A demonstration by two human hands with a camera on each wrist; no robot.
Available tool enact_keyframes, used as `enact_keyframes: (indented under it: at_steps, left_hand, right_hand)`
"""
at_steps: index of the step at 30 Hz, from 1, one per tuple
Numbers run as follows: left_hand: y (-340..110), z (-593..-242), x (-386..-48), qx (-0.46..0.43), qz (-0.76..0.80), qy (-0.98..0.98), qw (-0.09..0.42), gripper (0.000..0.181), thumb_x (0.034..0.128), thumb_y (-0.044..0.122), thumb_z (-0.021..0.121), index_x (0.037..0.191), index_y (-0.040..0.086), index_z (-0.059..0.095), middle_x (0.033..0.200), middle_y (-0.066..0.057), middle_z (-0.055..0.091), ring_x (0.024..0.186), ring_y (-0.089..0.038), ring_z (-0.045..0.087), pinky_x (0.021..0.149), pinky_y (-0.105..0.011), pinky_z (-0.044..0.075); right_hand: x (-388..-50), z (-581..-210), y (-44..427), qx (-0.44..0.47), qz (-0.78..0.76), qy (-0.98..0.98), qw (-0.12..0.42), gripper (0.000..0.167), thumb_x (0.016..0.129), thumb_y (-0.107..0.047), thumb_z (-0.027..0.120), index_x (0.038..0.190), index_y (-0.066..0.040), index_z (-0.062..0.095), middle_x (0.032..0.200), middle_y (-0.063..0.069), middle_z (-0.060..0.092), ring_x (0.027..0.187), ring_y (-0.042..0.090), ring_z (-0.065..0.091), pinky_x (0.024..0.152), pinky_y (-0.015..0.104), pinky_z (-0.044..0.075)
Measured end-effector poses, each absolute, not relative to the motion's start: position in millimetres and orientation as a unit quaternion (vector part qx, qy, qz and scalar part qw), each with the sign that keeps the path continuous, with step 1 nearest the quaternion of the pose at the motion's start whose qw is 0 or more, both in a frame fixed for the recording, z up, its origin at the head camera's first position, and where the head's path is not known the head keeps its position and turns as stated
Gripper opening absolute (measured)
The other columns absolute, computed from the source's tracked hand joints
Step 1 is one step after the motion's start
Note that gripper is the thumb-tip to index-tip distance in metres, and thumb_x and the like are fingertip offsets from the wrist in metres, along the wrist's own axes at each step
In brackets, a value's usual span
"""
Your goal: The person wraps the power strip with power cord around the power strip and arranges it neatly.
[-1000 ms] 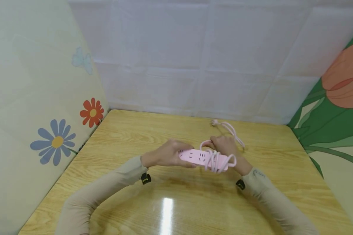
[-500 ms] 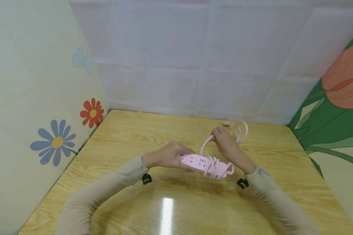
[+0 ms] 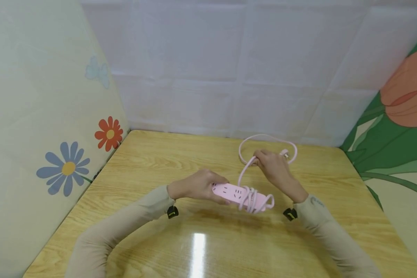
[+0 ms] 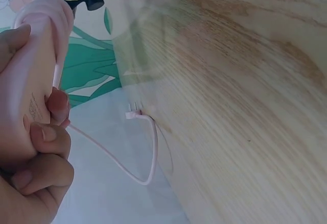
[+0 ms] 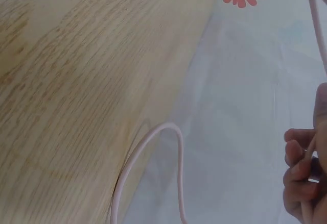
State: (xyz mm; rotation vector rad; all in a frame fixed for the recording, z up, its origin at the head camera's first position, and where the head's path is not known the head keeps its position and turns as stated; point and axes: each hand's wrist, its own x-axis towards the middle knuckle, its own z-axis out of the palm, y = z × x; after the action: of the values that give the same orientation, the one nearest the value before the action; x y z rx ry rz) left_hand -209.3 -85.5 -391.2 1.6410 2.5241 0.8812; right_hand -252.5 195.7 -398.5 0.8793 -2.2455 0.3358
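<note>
My left hand [image 3: 202,185] grips the left end of a pink power strip [image 3: 229,190], holding it above the table. Several turns of pink cord [image 3: 251,200] wrap the strip's right half, with a loop sticking out at that end. Above and to the right, my right hand [image 3: 273,166] pinches the free cord, which rises from the strip to its fingers. Beyond that hand the cord makes a wide loop [image 3: 264,135] near the table's back. The plug [image 3: 284,153] shows just behind the right hand; in the left wrist view the plug [image 4: 134,114] has its pins exposed.
The wood-grain table [image 3: 153,239] ends at a white cloth backdrop [image 3: 194,96]. Flower-printed panels stand at the left [image 3: 27,116] and right [image 3: 396,170]. Light glares off the table's front middle.
My right hand has moved up and to the right, drawing the cord from the strip. The trailing cord has swung into a wide loop and the plug has shifted right. The left hand keeps its grip.
</note>
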Motion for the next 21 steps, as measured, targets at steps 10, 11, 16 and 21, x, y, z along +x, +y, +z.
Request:
enact_keyframes:
  at_steps: [10,11,16,21]
  left_hand:
    - [-86.6,-395.4,-211.9,0.521,0.276,0.808,0.001,0.043,0.0756,0.036,0.086,0.105,0.008,0.073,0.085,0.004,0.071,0.062,0.002,0.055,0.054,-0.014,0.046]
    - [-86.7,-396.2,-212.2,0.521,0.275,0.808,-0.001,0.043,0.0756,0.037,0.086,0.105,0.008,0.073,0.085,0.004,0.071,0.062,0.003,0.055,0.053,-0.014,0.045]
    - [-87.9,-397.9,-212.8,0.518,0.271,0.811,-0.011,0.045,0.0763,0.038,0.085,0.107,0.007,0.073,0.085,0.003,0.071,0.062,0.003,0.054,0.053,-0.013,0.045]
    - [-89.0,-397.5,-211.8,0.508,0.272,0.817,-0.019,0.046,0.0771,0.041,0.084,0.108,0.008,0.073,0.086,0.004,0.071,0.062,0.003,0.054,0.053,-0.014,0.045]
  right_hand:
    - [-253.5,-394.9,192.1,0.341,0.201,-0.853,0.339,0.015,0.081,0.012,0.072,0.093,0.004,0.066,0.085,0.018,0.058,0.077,0.037,0.058,0.065,0.047,0.053]
    - [-253.5,-394.7,191.7,0.34,0.207,-0.852,0.34,0.018,0.08,0.016,0.07,0.093,0.004,0.066,0.086,0.018,0.057,0.078,0.037,0.057,0.067,0.048,0.052]
    - [-253.9,-393.0,191.1,0.331,0.202,-0.847,0.365,0.015,0.083,0.017,0.064,0.092,0.005,0.064,0.087,0.02,0.056,0.081,0.04,0.056,0.071,0.05,0.051]
    - [-254.5,-393.6,194.9,0.29,0.164,-0.847,0.414,0.017,0.099,-0.012,0.059,0.092,0.003,0.06,0.081,0.019,0.061,0.062,0.038,0.058,0.045,0.048,0.048]
